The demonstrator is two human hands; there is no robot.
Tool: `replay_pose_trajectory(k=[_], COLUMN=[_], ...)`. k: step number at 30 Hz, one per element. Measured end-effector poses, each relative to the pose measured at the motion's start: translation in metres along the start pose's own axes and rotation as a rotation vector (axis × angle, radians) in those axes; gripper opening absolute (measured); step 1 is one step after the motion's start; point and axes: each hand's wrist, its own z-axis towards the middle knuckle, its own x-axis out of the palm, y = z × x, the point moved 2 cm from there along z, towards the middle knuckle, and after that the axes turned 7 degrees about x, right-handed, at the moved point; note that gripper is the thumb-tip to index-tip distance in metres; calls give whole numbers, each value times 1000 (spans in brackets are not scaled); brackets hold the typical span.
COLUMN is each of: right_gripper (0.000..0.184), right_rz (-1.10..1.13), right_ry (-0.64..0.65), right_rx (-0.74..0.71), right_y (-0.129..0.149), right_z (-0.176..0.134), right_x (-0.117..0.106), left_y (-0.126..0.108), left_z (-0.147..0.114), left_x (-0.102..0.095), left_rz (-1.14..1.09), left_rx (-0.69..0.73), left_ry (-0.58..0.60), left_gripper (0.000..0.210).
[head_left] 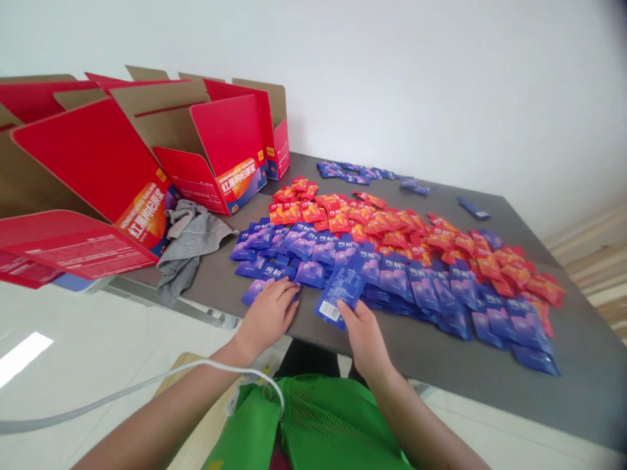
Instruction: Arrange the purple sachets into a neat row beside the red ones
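My right hand (365, 333) pinches one end of a blue pouch (341, 291), its printed back and white barcode facing up. My left hand (270, 314) rests on another blue pouch (261, 284) at the table's near edge, fingers stretched out over it. Overlapping blue pouches (396, 277) with purple pictures run in a long row to the right of my hands. Behind them spreads a heap of red-orange sachets (377, 219).
Open red cartons (230, 137) with brown insides stand at the left. A grey cloth (191, 241) hangs over the table edge beside them. More blue pouches (355, 171) lie at the back of the grey table (582, 365). A white cable (147, 382) crosses before my left forearm.
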Motion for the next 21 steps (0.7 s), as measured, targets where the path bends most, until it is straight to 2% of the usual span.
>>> replay_pose_trajectory(k=[6, 10, 12, 16, 18, 21], right_gripper=[40, 38, 38, 38, 37, 43], right_rz=[-26, -65, -75, -104, -182, -348], right_ry=[25, 61, 96, 181, 231, 308], right_rx=[-2, 30, 52, 33, -34, -198], right_y=[-3, -7, -8, -5, -2, 0], right_z=[-6, -16, -20, -27, -31, -40], right_x=[-3, -7, -5, 5, 9, 12], left_y=[1, -8, -17, -30, -34, -38], left_z=[-3, -13, -16, -14, -10, -6], left_x=[-14, -27, -29, -23, -17, -10], left_rz=[41, -95, -192, -415, -540, -643], left_rx=[2, 38, 39, -47, -111, -171], left_ry=[-206, -296, -279, -154, -102, -104], left_gripper=[28, 27, 27, 34, 44, 47])
